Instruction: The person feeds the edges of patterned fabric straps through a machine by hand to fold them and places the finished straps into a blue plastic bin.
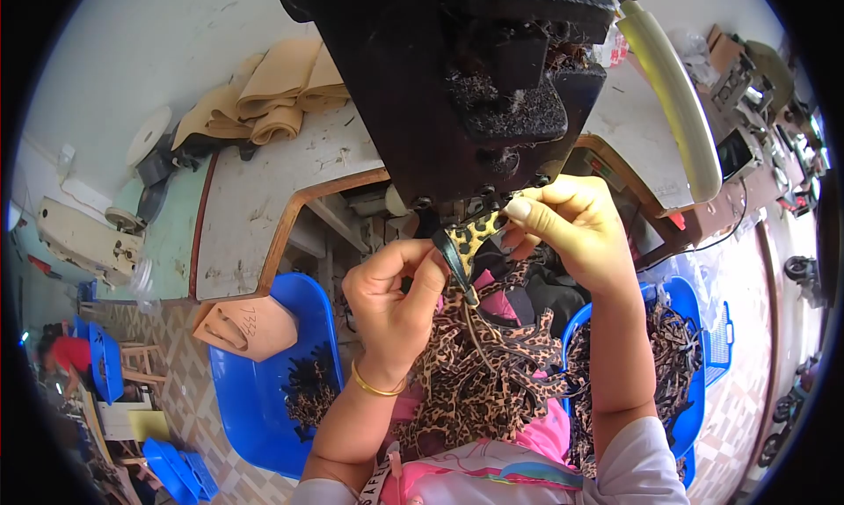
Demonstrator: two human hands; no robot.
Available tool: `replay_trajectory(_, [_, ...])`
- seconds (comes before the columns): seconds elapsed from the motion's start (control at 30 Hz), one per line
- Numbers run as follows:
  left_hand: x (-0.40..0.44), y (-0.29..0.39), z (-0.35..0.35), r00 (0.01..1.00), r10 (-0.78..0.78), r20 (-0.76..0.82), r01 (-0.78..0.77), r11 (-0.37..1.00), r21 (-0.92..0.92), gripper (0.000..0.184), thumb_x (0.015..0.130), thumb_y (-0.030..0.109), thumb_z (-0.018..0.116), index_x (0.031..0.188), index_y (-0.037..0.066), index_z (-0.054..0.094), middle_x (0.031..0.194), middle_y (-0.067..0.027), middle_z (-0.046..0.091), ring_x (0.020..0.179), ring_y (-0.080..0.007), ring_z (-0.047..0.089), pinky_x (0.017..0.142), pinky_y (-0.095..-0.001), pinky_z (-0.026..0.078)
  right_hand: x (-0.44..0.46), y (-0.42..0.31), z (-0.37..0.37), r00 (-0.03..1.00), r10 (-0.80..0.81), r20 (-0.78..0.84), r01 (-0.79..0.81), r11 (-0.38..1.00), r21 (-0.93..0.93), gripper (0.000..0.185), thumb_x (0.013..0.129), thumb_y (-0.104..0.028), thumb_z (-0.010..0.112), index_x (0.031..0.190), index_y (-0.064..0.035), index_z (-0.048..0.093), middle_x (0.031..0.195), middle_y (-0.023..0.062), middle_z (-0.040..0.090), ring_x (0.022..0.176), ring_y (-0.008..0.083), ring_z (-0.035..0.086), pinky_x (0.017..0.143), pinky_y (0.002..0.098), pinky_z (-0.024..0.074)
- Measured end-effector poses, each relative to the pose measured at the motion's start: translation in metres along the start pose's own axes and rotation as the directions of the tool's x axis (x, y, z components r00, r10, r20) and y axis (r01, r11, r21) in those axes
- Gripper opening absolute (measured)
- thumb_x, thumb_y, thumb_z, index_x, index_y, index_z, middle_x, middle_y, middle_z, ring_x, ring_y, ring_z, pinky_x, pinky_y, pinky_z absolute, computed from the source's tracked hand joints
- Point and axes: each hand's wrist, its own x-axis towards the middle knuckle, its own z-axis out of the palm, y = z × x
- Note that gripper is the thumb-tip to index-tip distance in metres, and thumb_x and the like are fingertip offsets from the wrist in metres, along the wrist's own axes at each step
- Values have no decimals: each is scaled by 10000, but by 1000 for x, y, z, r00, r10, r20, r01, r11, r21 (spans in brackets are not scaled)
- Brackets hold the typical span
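From here I have my left grip (387,298) pinching the dark-edged end of a small leopard-print fabric piece (476,234) and my right grip (576,232) its upper corner, just below the black, lint-dusted metal machine head (492,127), presumably to keep it spread. Loose leopard-print straps (466,382) lie lower, lap-held, seemingly for easy reach.

At centre, the right hand (571,231) hides part of the strap (476,233) from me; the machine (409,92) runs off the top edge.
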Motion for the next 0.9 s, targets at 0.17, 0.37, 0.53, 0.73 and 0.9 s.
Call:
replay_trajectory(0.17, [4, 4, -12, 999, 39, 3, -39, 997, 68, 95, 840, 31, 661, 784, -42, 635, 630, 0, 593, 588, -21, 501, 522, -176, 383, -6, 5, 11, 999, -33, -39, 36, 996, 86, 192, 864, -81, 661, 1017, 28, 624, 778, 46, 661, 683, 82, 633, 639, 236, 542])
replay_trajectory(0.37, [1, 9, -26, 998, 32, -54, -29, 997, 68, 49, 864, -6, 611, 826, -36, 617, 667, 7, 580, 578, 1, 474, 512, -147, 354, -7, 2, 37, 991, -29, -131, 38, 997, 65, 218, 819, -23, 690, 878, -32, 480, 663, 12, 611, 641, 48, 606, 574, 220, 528])
replay_trajectory(0.53, [-4, -3, -56, 984, 89, -151, -46, 961, 271, 34, 888, -16, 560, 908, -35, 578, 726, 15, 568, 618, -10, 477, 544, -156, 371, -32, 4, 49, 960, -276, -55, 213, 840, -499, 266, 752, -96, 744, 727, -54, 482, 570, 14, 551, 488, 84, 560, 430, 258, 433])
replay_trajectory(0.73, [-51, -59, -208, 923, 83, -377, 187, 758, 625, 180, 911, 113, 607, 916, -62, 645, 668, 17, 546, 589, -50, 455, 525, -219, 363, -115, -71, 75, 841, -389, 376, 539, 664, -519, 128, 714, -108, 703, 826, -81, 648, 651, 27, 590, 499, 152, 557, 397, 277, 424])
replay_trajectory(0.9, [-205, -141, -364, 838, -206, -506, 531, 88, 843, 288, 821, 233, 670, 699, -23, 620, 600, -164, 546, 515, -276, 458, 549, -366, 407, -132, -83, 59, 766, -442, 466, 626, 678, -385, 189, 690, -244, 778, 786, -93, 715, 705, 22, 646, 590, 151, 561, 439, 290, 410])
